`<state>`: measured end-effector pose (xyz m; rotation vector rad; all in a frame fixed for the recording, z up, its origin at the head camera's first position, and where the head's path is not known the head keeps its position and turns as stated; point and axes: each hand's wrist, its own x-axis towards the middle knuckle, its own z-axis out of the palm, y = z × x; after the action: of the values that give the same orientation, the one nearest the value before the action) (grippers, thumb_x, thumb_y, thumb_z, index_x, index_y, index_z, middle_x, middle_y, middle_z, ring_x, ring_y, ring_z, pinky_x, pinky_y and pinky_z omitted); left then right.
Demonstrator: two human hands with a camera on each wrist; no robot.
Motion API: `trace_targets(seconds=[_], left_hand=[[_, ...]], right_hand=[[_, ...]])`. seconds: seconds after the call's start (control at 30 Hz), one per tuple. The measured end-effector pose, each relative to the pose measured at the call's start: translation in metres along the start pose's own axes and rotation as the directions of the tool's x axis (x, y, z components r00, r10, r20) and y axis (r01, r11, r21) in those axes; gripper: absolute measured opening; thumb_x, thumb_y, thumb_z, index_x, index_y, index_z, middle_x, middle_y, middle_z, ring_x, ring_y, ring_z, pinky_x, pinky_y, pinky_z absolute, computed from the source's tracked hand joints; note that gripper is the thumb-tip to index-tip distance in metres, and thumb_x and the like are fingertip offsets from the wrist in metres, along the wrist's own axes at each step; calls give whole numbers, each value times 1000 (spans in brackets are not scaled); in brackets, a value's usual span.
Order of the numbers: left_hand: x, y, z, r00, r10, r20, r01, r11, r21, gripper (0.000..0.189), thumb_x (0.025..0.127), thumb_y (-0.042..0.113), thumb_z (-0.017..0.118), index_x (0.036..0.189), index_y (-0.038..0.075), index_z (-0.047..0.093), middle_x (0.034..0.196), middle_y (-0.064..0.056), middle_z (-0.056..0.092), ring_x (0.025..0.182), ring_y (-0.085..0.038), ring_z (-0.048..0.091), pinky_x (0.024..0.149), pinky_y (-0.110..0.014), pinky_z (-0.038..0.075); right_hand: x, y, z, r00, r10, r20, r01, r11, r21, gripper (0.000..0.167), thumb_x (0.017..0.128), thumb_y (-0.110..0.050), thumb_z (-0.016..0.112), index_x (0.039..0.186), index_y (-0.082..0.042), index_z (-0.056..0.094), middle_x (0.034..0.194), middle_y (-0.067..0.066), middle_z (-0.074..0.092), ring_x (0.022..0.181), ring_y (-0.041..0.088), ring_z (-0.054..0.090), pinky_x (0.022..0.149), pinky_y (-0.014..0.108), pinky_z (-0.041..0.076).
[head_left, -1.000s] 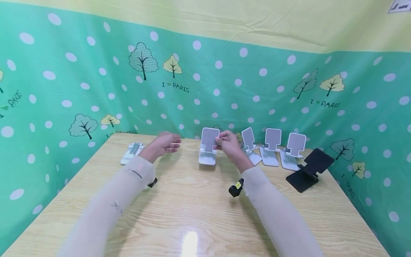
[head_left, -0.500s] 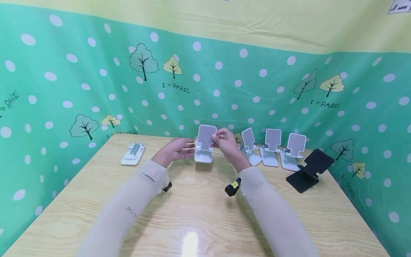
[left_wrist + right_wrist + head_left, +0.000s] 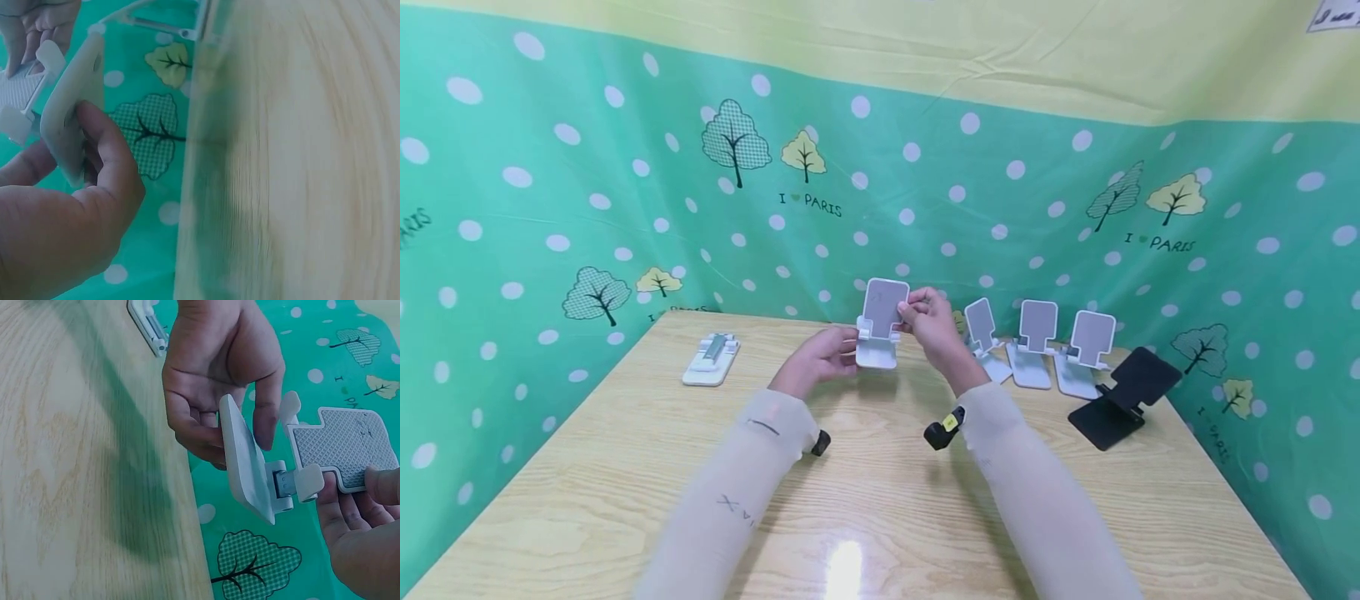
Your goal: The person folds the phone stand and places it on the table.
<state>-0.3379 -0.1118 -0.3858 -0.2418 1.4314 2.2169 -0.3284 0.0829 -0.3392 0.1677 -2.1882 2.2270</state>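
Note:
A white folding phone stand (image 3: pixel 886 307) with a grey ribbed pad (image 3: pixel 344 444) is held up off the table, unfolded, near the back edge. My right hand (image 3: pixel 934 327) pinches the side of the padded plate between thumb and fingers. On the opposite side, my left hand (image 3: pixel 823 358) grips the flat base (image 3: pixel 69 112), thumb on one face and fingers on the other. The hinge (image 3: pixel 284 482) between base and plate shows in the right wrist view.
A folded white stand (image 3: pixel 711 360) lies at the back left of the wooden table (image 3: pixel 865 483). Three unfolded white stands, one of them this middle stand (image 3: pixel 1037 329), line the back right. Beside them is a black stand (image 3: pixel 1123 400). A green patterned cloth (image 3: pixel 865 208) hangs behind.
My left hand has moved right, from beside the folded stand to the base of the held stand, and now grips it. The held stand has risen a little.

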Motion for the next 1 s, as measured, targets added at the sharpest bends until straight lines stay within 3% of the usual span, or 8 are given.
trace_targets(seconds=[0.27,0.4,0.47,0.53,0.67,0.8,0.9,1.0], left_hand=[[1,-8,10,998,15,58,-12,999,-46,42,105,3,48,146,-2,43,150,-22,45,130,-34,49,122,-47,31],[0,-9,17,999,-1,52,4,998,-60,40,105,2,47,144,0,43,151,-22,43,129,-32,48,123,-44,28],[1,-10,19,999,-5,41,8,998,-60,41,105,2,48,145,0,43,152,-22,43,129,-32,49,122,-43,32],[1,-11,21,1000,-3,30,5,999,-54,42,104,2,49,146,0,43,152,-22,44,127,-31,50,119,-41,36],[2,-13,22,1000,10,21,-9,999,-41,45,104,2,50,148,1,43,147,-22,48,123,-32,53,117,-42,39],[5,-16,22,1000,9,28,-8,998,-55,42,103,1,50,145,0,45,138,-21,52,119,-32,54,120,-45,34],[6,-17,22,999,1,41,1,999,-51,43,104,1,48,146,-1,43,134,-21,52,120,-31,52,121,-46,32],[8,-18,22,999,-9,48,11,999,-38,48,104,0,47,151,-2,39,139,-23,49,125,-32,50,121,-46,32]], right_hand=[[3,-6,-5,999,-6,-42,6,1000,17,8,103,-1,57,109,0,51,97,14,64,87,21,65,99,51,55],[4,-13,-10,996,-73,-58,65,989,-136,21,100,-3,64,119,2,57,108,18,66,98,27,66,97,45,57],[5,-16,-13,988,-153,-34,139,955,-263,30,99,-3,67,126,2,58,114,19,67,105,29,66,97,42,57],[6,-20,-15,967,-254,13,238,885,-401,38,96,-2,70,132,3,57,119,20,67,111,31,65,99,41,56],[8,-33,-18,905,-389,169,400,652,-644,47,92,-2,73,136,4,58,130,21,65,121,34,62,106,42,52],[12,-46,-19,867,-377,325,478,449,-755,48,90,-5,77,136,2,61,132,19,65,118,32,62,103,41,53],[15,-52,-19,858,-310,410,505,364,-782,47,89,-5,78,133,0,63,120,15,69,106,28,63,93,38,56],[16,-56,-18,858,-246,452,512,326,-795,42,88,-2,78,128,-2,66,107,10,68,97,24,63,85,35,58]])
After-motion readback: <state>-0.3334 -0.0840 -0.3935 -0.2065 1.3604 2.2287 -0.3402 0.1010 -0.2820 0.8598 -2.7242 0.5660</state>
